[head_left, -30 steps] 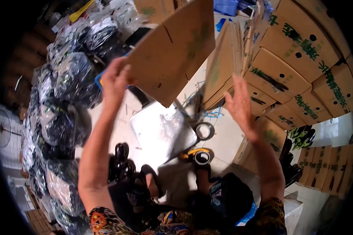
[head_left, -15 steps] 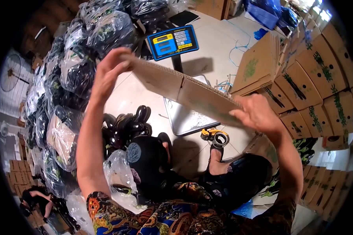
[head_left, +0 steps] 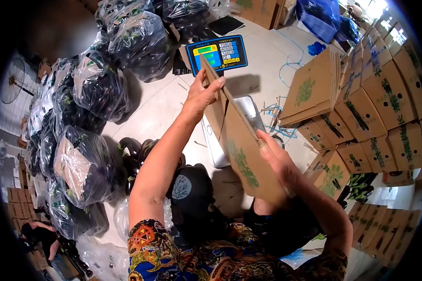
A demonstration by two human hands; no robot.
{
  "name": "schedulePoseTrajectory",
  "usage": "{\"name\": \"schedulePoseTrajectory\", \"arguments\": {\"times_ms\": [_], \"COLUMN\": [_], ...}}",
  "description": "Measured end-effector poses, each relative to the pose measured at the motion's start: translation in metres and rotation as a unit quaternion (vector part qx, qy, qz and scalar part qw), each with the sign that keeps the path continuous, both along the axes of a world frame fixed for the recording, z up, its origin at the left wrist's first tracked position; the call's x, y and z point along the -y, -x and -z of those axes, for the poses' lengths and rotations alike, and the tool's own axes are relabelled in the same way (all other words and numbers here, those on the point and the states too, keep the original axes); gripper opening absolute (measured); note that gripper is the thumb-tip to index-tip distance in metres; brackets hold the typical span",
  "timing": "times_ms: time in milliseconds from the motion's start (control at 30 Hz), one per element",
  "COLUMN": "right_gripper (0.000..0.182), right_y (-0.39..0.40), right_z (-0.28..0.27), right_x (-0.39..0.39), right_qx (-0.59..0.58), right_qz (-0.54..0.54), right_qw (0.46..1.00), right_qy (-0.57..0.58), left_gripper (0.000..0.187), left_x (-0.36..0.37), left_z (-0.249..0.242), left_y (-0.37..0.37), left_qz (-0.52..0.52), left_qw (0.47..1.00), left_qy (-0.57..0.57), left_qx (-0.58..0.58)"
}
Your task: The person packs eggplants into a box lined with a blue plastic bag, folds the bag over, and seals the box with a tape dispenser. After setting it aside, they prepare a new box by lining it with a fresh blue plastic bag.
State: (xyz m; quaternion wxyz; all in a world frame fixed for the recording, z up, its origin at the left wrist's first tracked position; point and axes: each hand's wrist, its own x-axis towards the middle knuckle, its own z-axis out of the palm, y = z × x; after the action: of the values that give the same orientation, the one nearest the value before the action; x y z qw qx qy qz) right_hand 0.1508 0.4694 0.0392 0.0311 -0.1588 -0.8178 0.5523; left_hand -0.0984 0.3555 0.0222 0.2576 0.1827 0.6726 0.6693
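Observation:
A flattened cardboard box with a green printed leaf design is held up in front of me, tilted on its edge. My left hand grips its far upper edge, thumb on one side and fingers on the other. Closed on the nearer end of the same edge is my right hand. Behind the cardboard stands a platform scale with a blue and yellow display, its digits lit green. The cardboard hides part of the scale's metal platform.
Clear plastic bags of dark eggplants are piled along the left. Loose eggplants lie by my left leg. Stacked printed cartons and leaning flat cardboard line the right. Another person is at the lower left.
The flattened box has turned from lying crosswise to pointing away from me, showing its green print. My left hand moved right and my right hand came inward. The scale's display is now lit.

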Motion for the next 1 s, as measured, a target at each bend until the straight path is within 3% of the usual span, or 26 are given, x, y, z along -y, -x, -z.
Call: {"name": "schedulePoseTrajectory", "arguments": {"times_ms": [100,133,233,300,367,433,467,567,600,700,733,767,833,900,967,1000], "right_gripper": [0.051,0.04,0.034,0.03,0.029,0.025,0.023,0.021,0.028,0.029,0.03,0.043,0.059,0.067,0.071,0.071], "right_y": [0.0,0.0,-0.004,0.0,0.005,0.003,0.0,0.007,0.014,0.053,0.065,0.078,0.099,0.117,0.125,0.129], "right_z": [-0.01,0.01,-0.002,0.015,0.029,0.015,0.009,0.008,0.01,0.014,0.017,0.034,0.042,0.068,0.085,0.093], "right_x": [-0.009,-0.005,-0.027,-0.043,-0.072,-0.08,-0.081,-0.038,-0.027,-0.001,0.011,0.015,0.028,0.032,0.034,0.033], "right_qx": [0.078,0.035,0.035,-0.001,-0.006,0.028,0.046,-0.168,-0.242,-0.354,-0.366,-0.36,-0.311,-0.296,-0.232,-0.19], "right_qz": [-0.026,0.051,-0.012,0.029,0.062,0.165,0.216,0.237,0.175,0.07,0.069,0.026,0.002,-0.092,-0.141,-0.162], "right_qw": [0.989,0.978,0.996,0.992,0.982,0.974,0.966,0.925,0.905,0.888,0.877,0.882,0.864,0.834,0.826,0.82], "right_qy": [0.123,0.197,-0.075,-0.125,-0.179,-0.15,-0.135,-0.245,-0.303,-0.285,-0.305,-0.304,-0.397,-0.457,-0.494,-0.515], "left_gripper": [0.101,0.09,0.078,0.057,0.053,0.055,0.056,0.06,0.06,0.066,0.067,0.068,0.068,0.063,0.048,0.046], "left_x": [0.017,0.021,0.034,0.032,0.042,0.062,0.07,0.085,0.09,0.102,0.103,0.105,0.107,0.111,0.113,0.112], "left_z": [0.003,-0.002,-0.018,0.001,-0.032,-0.047,-0.047,-0.031,-0.021,-0.014,-0.018,-0.021,-0.023,-0.009,0.009,-0.007], "left_y": [0.007,0.005,0.008,0.04,0.037,0.031,0.022,0.003,0.0,-0.001,-0.001,0.0,0.002,0.014,0.021,0.016], "left_qz": [0.011,0.005,0.021,-0.028,-0.007,0.076,0.08,0.088,0.101,0.175,0.208,0.237,0.265,0.324,0.411,0.377], "left_qw": [1.0,0.999,0.998,0.981,0.966,0.94,0.945,0.96,0.947,0.895,0.873,0.849,0.866,0.847,0.726,0.826], "left_qy": [-0.002,-0.005,-0.021,0.028,0.119,0.108,0.109,0.099,0.123,0.188,0.201,0.213,0.204,0.184,0.215,0.238], "left_qx": [-0.018,-0.039,-0.047,-0.19,-0.227,-0.313,-0.298,-0.246,-0.278,-0.365,-0.394,-0.421,-0.371,-0.378,-0.508,-0.345]}}
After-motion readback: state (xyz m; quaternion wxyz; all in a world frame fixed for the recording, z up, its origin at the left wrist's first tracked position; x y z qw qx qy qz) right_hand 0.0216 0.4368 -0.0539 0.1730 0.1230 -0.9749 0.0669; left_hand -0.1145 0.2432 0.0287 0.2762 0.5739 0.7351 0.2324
